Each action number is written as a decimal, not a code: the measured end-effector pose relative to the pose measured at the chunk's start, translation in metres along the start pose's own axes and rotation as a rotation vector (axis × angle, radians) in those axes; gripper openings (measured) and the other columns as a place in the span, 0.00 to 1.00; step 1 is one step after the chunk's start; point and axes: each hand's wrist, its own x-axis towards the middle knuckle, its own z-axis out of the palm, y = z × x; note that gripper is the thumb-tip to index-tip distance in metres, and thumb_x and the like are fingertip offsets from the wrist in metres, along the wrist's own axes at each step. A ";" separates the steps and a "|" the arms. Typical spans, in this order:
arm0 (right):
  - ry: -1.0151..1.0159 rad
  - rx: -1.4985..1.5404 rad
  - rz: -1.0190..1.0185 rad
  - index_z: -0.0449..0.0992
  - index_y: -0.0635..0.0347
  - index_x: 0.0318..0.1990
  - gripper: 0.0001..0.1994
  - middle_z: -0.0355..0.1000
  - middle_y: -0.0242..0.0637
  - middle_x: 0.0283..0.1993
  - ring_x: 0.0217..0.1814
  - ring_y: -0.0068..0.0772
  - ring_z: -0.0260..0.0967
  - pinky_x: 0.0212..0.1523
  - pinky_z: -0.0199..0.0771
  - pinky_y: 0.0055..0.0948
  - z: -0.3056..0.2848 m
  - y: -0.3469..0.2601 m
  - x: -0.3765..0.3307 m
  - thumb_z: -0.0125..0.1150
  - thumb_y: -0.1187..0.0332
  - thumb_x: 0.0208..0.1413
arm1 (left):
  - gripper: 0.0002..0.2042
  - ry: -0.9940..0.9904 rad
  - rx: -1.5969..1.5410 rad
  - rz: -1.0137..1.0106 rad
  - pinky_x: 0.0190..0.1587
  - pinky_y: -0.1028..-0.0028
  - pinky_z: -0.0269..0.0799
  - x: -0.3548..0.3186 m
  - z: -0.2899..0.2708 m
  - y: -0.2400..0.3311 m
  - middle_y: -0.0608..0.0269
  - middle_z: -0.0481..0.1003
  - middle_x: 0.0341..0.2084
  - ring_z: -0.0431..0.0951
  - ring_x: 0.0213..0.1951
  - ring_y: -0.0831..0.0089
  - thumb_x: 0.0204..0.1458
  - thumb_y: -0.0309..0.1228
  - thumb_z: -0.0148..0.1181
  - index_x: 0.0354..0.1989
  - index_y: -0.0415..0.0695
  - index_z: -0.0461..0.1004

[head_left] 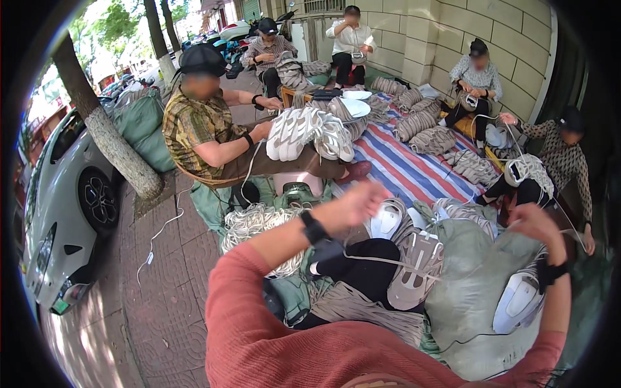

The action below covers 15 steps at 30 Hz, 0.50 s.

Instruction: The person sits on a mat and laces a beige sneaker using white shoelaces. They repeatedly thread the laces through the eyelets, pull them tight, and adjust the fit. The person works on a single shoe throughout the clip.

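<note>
A beige and grey shoe upper (409, 284) with pale overlays lies across my dark-trousered knee, in front of me. A thin light lace (388, 262) runs loosely over it from left to right, faint and smeared at its right end. My left hand (361, 205) is raised above and left of the upper, near a white-and-grey shoe piece (387, 218). Held up at the right, my right hand (538, 225) is above a large pale green sack (462, 284). Motion blurs the fingers of both hands, so I cannot make out what they hold.
Coiled white laces (262, 236) lie at left. Another person (200, 123) sits close by with shoe uppers (304, 134) on their lap. Bundles of uppers (433, 140) cover part of a striped sheet (404, 161). Other people work farther back. A tree (119, 139) and a car (71, 213) stand left.
</note>
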 end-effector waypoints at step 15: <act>0.204 0.430 -0.303 0.73 0.57 0.40 0.11 0.72 0.38 0.25 0.30 0.41 0.72 0.30 0.69 0.40 0.105 -0.114 0.080 0.62 0.61 0.57 | 0.08 0.013 0.586 0.561 0.23 0.74 0.57 0.084 0.070 -0.061 0.70 0.69 0.21 0.64 0.22 0.78 0.53 0.25 0.45 0.29 0.43 0.73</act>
